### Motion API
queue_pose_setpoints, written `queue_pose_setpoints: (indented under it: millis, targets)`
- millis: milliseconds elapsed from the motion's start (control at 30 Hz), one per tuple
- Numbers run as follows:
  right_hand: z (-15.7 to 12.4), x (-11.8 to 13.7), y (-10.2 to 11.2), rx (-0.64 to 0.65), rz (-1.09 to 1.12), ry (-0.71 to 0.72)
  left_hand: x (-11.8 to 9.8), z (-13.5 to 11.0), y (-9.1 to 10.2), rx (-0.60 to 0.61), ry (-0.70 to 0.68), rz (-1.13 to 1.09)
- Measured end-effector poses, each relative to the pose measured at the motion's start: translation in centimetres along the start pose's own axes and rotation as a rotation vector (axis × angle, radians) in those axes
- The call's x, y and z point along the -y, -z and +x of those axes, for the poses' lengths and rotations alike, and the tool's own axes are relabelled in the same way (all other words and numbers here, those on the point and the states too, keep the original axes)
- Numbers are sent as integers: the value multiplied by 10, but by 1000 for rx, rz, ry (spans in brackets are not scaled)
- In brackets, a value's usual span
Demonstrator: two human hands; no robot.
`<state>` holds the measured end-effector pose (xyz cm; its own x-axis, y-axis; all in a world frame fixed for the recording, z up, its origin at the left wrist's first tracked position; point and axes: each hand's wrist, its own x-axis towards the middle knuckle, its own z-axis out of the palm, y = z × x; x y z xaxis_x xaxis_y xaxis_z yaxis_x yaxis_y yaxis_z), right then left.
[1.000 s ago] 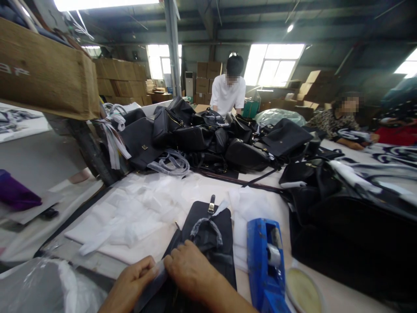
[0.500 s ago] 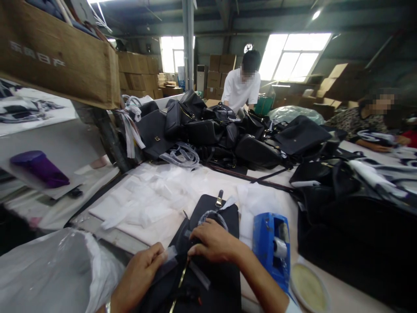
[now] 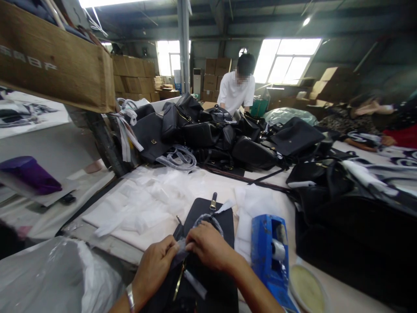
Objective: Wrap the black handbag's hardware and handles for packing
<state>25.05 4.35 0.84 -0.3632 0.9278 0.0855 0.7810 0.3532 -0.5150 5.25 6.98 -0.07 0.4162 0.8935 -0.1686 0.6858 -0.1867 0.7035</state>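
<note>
A black bag (image 3: 224, 278) with a gold zipper (image 3: 179, 282) and a gold buckle (image 3: 213, 202) on a short strap lies before me. My left hand (image 3: 158, 263), fingers closed, pinches a strip of translucent plastic film (image 3: 182, 250) at the bag's left side. Right beside it my right hand (image 3: 206, 245) is also closed on the film, its fingertips close to the left thumb. Plastic wrapping (image 3: 217, 226) loops around a part just behind the right hand. A loose white strip (image 3: 195, 283) lies across the bag below the hands.
A blue tape dispenser (image 3: 260, 252) and a round pale tub (image 3: 306, 287) stand to the right. White wrapping sheets (image 3: 146, 195) spread over the left of the table. A heap of black bags (image 3: 202, 132) lies beyond, with a person in white (image 3: 236, 89) behind it.
My left hand has moved up and right to meet the right hand at the film. The view has shifted slightly. At the far right, a person's arm has risen.
</note>
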Motion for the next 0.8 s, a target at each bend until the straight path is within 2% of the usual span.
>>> queue_pose_setpoints:
  millis: [100, 200, 367, 467, 633, 800]
  targets:
    - [-2, -12, 5, -24, -30, -16, -2, 7, 5, -6, -18, 47]
    - [0, -17, 2, -51, -59, -34, -5, 14, 8, -11, -27, 103]
    - [5, -14, -11, -53, -68, -9, -11, 24, -4, -13, -70, 151]
    - [1, -18, -8, -63, -60, -13, -13, 29, -9, 0, -77, 150]
    - [-9, -32, 1, -177, -24, -155, -16, 35, -2, 2, -69, 163]
    - [-6, -32, -11, -233, -28, -243, -28, 45, -3, 1, -90, 185]
